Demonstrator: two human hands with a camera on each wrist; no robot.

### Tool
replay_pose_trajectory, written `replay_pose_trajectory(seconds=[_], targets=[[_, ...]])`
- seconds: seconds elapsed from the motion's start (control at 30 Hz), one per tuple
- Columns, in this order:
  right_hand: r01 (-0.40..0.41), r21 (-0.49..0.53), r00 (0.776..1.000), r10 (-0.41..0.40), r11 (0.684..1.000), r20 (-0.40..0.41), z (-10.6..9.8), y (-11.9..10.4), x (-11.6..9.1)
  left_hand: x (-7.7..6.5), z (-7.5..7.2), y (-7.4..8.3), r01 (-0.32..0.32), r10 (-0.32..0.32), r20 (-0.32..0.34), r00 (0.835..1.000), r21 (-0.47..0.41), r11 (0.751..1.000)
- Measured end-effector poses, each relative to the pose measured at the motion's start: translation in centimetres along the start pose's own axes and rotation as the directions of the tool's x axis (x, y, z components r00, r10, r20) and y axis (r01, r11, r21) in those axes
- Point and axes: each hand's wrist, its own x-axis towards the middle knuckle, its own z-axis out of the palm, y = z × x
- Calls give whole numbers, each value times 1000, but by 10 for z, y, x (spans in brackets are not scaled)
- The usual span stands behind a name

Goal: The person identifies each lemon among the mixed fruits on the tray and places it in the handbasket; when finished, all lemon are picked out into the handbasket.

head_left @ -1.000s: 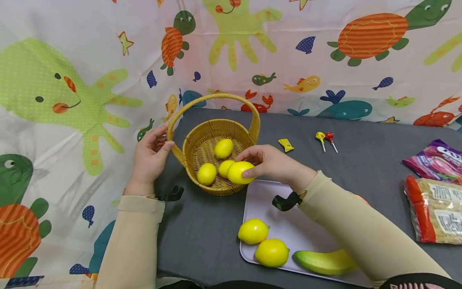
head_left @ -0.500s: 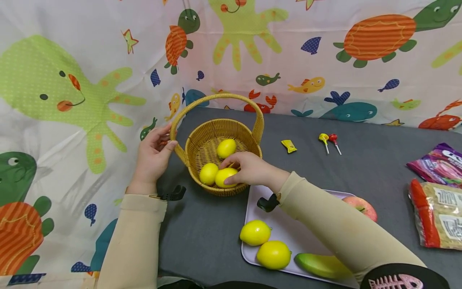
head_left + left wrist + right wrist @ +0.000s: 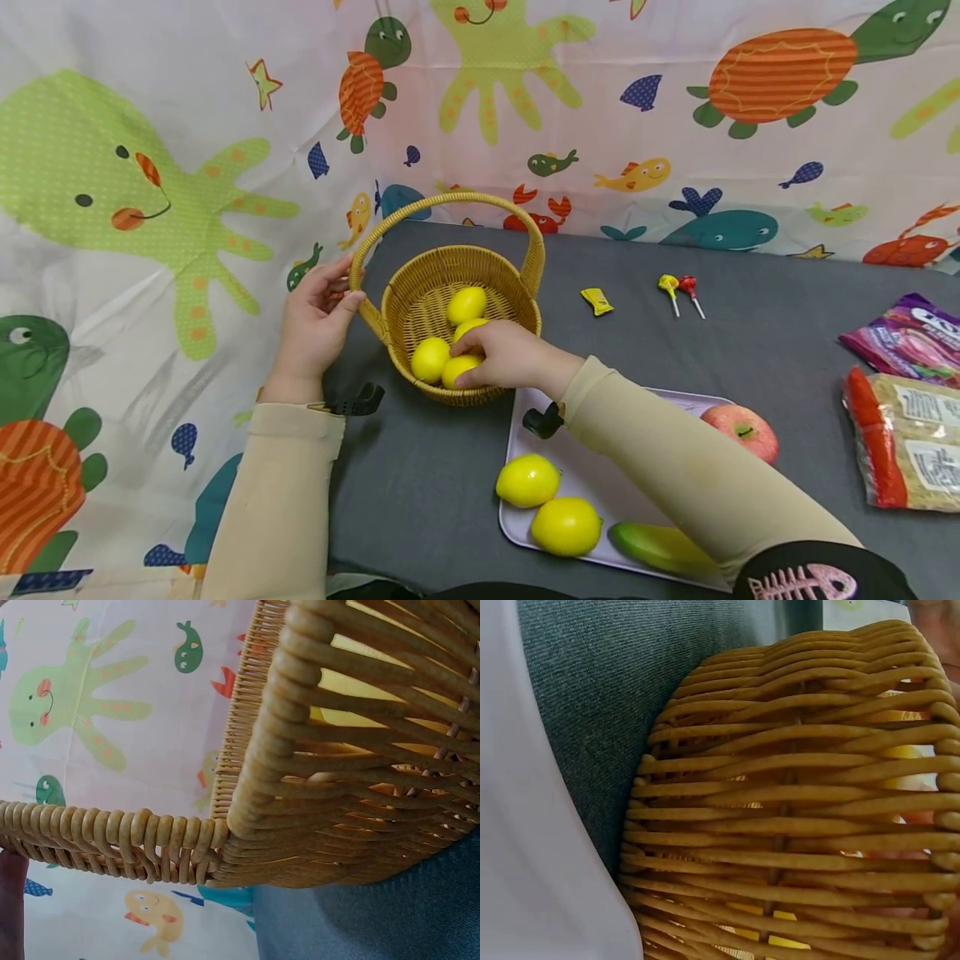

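Note:
A woven yellow basket (image 3: 510, 287) with a hoop handle stands on the grey table. Inside it lie several lemons (image 3: 467, 304). My right hand (image 3: 501, 357) reaches over the near rim into the basket and grips one lemon (image 3: 457, 369) low among the others. My left hand (image 3: 318, 325) holds the handle's base at the basket's left side. In the left wrist view the basket's wall (image 3: 360, 780) fills the frame, with a fingertip at the lower left edge. The right wrist view shows the basket's wicker side (image 3: 795, 810) with yellow showing through the gaps.
A pale tray (image 3: 600, 475) near the front holds two lemons (image 3: 527, 480), a green-yellow banana (image 3: 660, 546) and a red apple (image 3: 738, 431). A yellow candy (image 3: 597, 301) and two lollipops (image 3: 678, 290) lie behind. Snack bags (image 3: 903, 442) sit at the right edge. A patterned cloth hangs behind.
My right hand carried a lemon from above the basket's near rim down into the basket among the others. The apple on the tray came into view. My left hand stayed on the handle.

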Motion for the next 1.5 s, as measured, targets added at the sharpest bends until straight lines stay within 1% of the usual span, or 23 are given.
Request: replay_pose_trajectory(seconds=[0.1,0.23,0.33,0.43,0.57,0.67,0.73,0.8,0.9,1.03,1.17,1.37,1.5], targets=[[6,37,1000,-6,999,-2,-2,1,-2,0,0,0,-6,6,-6,1000,0,1000],[5,135,1000,-3,991,-17,-8,0,-12,1,0,1,-1,1,-7,1000,14,1000],[19,218,1000,-15,976,-22,-14,-4,-26,2,0,2,10,-10,-6,1000,15,1000],[50,288,999,-48,956,-13,-20,-9,-43,2,1,3,17,-17,-10,1000,10,1000],[90,350,993,-110,932,35,-21,-11,-66,3,0,3,18,-18,-14,1000,12,1000],[97,360,984,-145,928,108,-16,-8,-79,3,0,2,16,-15,-19,1000,17,1000],[87,335,975,-149,938,165,-10,-4,-85,2,0,2,14,-14,-24,1000,11,1000],[70,297,967,-139,952,216,-4,2,-90,2,0,1,16,-16,-27,1000,3,1000],[45,266,955,-120,963,272,4,10,-95,2,-1,0,18,-18,-29,999,-8,1000],[7,282,939,-104,959,328,10,16,-99,1,-1,-2,21,-21,-31,999,-5,1000],[-15,279,931,-88,960,354,16,19,-101,0,0,-2,35,-35,-31,999,0,999],[-52,264,931,-49,963,363,26,26,-102,-1,2,-1,46,-46,-26,999,-2,999],[-55,282,930,-54,958,364,29,28,-101,-1,2,-1,46,-46,-25,999,6,999]])
